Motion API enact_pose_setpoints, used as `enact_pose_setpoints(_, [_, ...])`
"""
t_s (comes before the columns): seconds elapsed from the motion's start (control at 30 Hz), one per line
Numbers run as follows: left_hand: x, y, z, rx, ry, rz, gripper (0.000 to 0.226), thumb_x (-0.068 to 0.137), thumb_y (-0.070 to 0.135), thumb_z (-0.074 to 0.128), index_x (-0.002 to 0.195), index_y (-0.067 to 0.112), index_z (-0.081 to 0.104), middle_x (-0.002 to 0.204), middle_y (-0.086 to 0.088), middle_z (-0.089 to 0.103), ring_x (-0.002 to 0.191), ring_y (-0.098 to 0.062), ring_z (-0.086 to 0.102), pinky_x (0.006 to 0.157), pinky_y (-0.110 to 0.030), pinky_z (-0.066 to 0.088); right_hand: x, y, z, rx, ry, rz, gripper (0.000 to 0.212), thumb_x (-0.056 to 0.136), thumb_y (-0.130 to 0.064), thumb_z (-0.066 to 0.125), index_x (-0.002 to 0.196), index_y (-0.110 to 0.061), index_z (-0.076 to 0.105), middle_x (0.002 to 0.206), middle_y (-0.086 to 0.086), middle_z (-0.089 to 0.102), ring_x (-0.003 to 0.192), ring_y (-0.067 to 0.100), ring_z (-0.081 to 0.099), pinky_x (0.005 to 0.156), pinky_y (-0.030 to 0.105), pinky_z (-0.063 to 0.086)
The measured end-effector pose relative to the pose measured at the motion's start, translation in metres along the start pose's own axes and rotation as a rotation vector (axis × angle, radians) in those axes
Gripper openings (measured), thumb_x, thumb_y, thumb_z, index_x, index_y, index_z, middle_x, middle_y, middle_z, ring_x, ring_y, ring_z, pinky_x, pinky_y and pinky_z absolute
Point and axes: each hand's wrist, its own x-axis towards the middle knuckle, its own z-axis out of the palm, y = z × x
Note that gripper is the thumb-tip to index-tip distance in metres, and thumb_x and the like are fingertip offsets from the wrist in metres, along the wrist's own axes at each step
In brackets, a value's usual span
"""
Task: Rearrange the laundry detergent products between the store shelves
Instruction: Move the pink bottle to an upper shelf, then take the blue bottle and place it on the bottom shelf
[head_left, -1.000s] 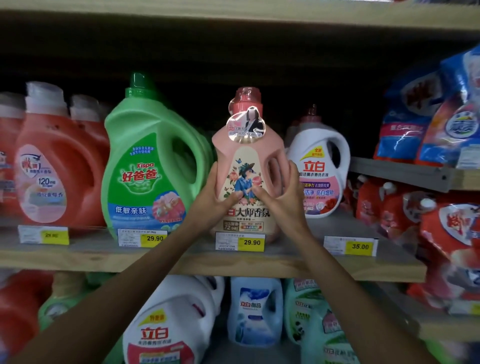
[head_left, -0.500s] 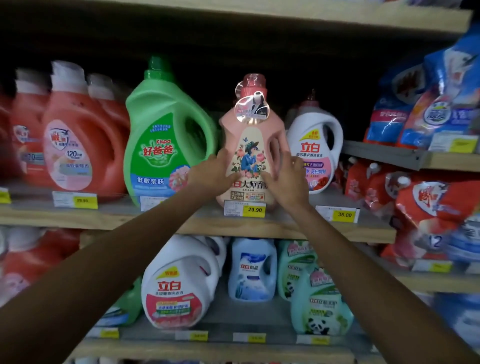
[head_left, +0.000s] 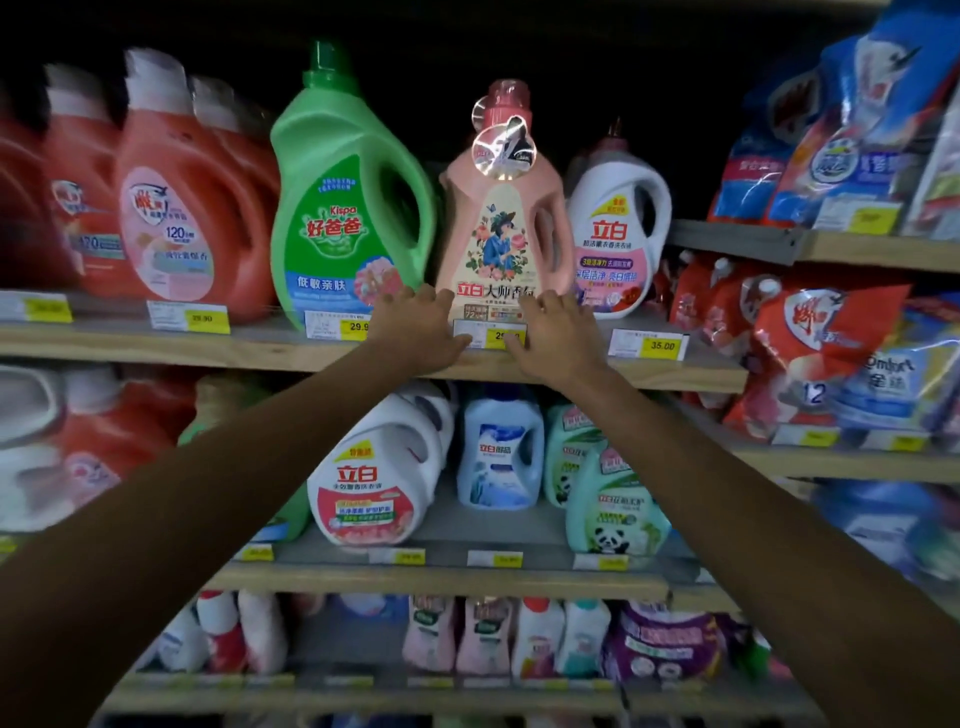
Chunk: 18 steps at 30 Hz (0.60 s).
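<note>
A pink detergent bottle (head_left: 501, 228) with a floral label stands upright on the upper wooden shelf (head_left: 234, 348), between a green Kispa jug (head_left: 343, 208) and a white jug (head_left: 618, 234). My left hand (head_left: 415, 330) and my right hand (head_left: 556, 332) are low at the shelf edge, one on each side of the bottle's base. The fingers are spread and only the tips reach its lower label. Neither hand wraps the bottle. They partly hide its price tag.
Orange jugs (head_left: 171, 208) fill the upper shelf's left. Detergent bags (head_left: 831, 343) crowd the right-hand shelves. On the shelf below stand a white jug (head_left: 379, 478), a blue bottle (head_left: 498, 452) and a green panda bottle (head_left: 618, 509). Small bottles line the bottom shelf.
Both hands slid down from the pink bottle's sides to its base and let go of it. The view has pulled back and dropped, showing lower shelves.
</note>
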Motion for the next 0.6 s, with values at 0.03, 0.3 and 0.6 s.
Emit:
enact_pose_setpoints(0.03, [-0.007,0.001,0.000,0.021,-0.024,0.005,0.063,0.088,0.053,0.050,0.134,0.010,0.043,0.133,-0.016,0.051,0.124,-0.036,0.048,0.098,-0.045,0.038,-0.004,0.000,0.000,0.001,-0.012,-0.008,0.053,0.091,-0.040,0.045,0.133,-0.008,0.043,0.128,0.019,0.052,0.120,0.036,0.047,0.096,0.047,0.037])
enact_pose_setpoints(0.3, [-0.048,0.032,-0.020,0.156,-0.105,0.035,0.062,0.090,0.052,0.047,0.136,0.011,0.040,0.134,-0.016,0.049,0.123,-0.035,0.046,0.100,-0.045,0.035,-0.046,0.019,-0.007,0.060,-0.098,-0.072,0.046,0.091,-0.037,0.045,0.127,-0.008,0.047,0.126,0.017,0.055,0.118,0.035,0.049,0.096,0.045,0.038])
enact_pose_setpoints(0.6, [-0.084,0.147,-0.029,0.124,-0.119,0.010,0.061,0.089,0.053,0.047,0.133,0.011,0.045,0.132,-0.013,0.053,0.121,-0.033,0.050,0.098,-0.042,0.037,-0.137,0.114,-0.035,0.034,-0.167,-0.052,0.049,0.092,-0.045,0.045,0.127,-0.010,0.049,0.124,0.014,0.058,0.118,0.034,0.050,0.095,0.044,0.038])
